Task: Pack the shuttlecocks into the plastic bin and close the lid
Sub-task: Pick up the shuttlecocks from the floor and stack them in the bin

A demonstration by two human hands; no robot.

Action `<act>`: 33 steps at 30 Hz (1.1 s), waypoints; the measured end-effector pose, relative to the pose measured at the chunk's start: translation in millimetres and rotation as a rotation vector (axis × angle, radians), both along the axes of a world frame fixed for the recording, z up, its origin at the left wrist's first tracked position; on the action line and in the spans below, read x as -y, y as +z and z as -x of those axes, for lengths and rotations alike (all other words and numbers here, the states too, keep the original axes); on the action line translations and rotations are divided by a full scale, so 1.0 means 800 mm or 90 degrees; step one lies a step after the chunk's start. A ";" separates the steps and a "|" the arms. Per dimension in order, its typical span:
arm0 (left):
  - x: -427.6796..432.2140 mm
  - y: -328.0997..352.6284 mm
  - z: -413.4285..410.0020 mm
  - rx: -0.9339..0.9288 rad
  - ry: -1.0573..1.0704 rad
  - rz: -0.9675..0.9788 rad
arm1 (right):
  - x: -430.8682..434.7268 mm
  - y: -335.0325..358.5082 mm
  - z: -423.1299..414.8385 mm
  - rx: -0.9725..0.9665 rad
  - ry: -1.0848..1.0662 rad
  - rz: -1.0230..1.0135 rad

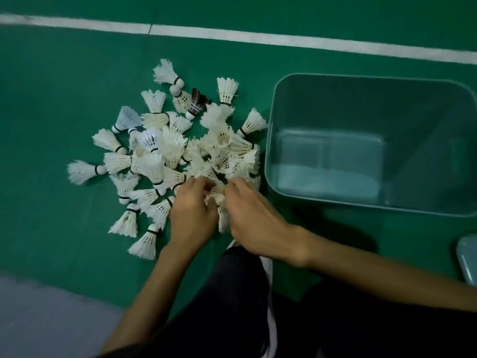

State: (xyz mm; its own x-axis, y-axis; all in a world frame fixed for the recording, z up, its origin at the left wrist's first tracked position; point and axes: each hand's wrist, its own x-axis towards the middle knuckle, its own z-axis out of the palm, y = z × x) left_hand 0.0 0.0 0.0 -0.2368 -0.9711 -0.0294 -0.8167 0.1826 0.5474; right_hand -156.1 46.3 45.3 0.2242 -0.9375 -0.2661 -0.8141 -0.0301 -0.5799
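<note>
Dark knee [240, 288], left hand [192, 215], right hand [254, 218] gripping shuttlecocks [152, 167], bin [335, 104] beside, white line [232, 36]

Left hand [192, 210] and right hand [254, 215] are sitting side by side (palms down), curled fingers gripping shuttlecocks [222, 220], forearms angling inward.

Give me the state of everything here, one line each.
plastic bin, upright, lid off, empty.
shuttlecocks, heaped on the floor beside it.
dark shuttlecock, lying at the heap's far edge.
lid, on the floor, mostly out of frame.
left hand, gripping shuttlecocks.
right hand, gripping shuttlecocks.
</note>
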 end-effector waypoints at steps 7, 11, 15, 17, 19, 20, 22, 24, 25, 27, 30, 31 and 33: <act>-0.022 -0.019 0.015 0.282 -0.205 -0.057 | -0.001 -0.045 -0.005 -0.289 -0.001 0.013; -0.017 -0.024 0.029 0.288 -0.183 -0.023 | 0.001 -0.048 -0.005 -0.294 -0.041 0.022; -0.012 -0.033 0.030 0.237 -0.184 0.014 | -0.003 -0.042 -0.007 -0.286 -0.031 0.032; -0.013 -0.033 0.027 0.188 -0.187 0.045 | -0.007 -0.031 -0.004 -0.264 -0.017 0.022; -0.015 -0.022 0.024 0.153 -0.163 0.054 | -0.012 -0.013 -0.002 -0.225 -0.011 0.010; -0.018 -0.015 0.022 0.137 -0.141 0.055 | -0.014 -0.002 -0.001 -0.206 -0.009 0.016; -0.020 0.003 0.015 0.115 -0.094 0.044 | -0.015 0.021 -0.002 -0.172 -0.014 0.052; -0.015 0.028 0.009 0.086 -0.071 0.021 | -0.012 0.050 0.000 -0.115 -0.045 0.083; -0.011 0.044 0.007 0.069 -0.068 0.015 | -0.008 0.066 0.006 -0.080 -0.065 0.100; 0.002 0.081 0.006 0.032 -0.081 0.006 | 0.003 0.100 0.028 -0.009 -0.104 0.123; 0.021 0.140 0.014 -0.047 -0.098 0.027 | 0.014 0.163 0.085 0.147 -0.184 0.126; 0.026 0.157 0.019 -0.074 -0.098 0.040 | 0.015 0.183 0.108 0.217 -0.227 0.120; 0.036 0.187 0.034 -0.124 -0.098 0.053 | 0.015 0.204 0.156 0.339 -0.331 0.107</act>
State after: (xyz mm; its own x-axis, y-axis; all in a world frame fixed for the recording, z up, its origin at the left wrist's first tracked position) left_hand -27.4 -28.8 149.5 -0.3751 -0.9205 0.1096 -0.6564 0.3472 0.6697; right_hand -281.3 34.2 208.8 -0.1999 -0.9757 -0.0896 -0.3588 0.1580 -0.9199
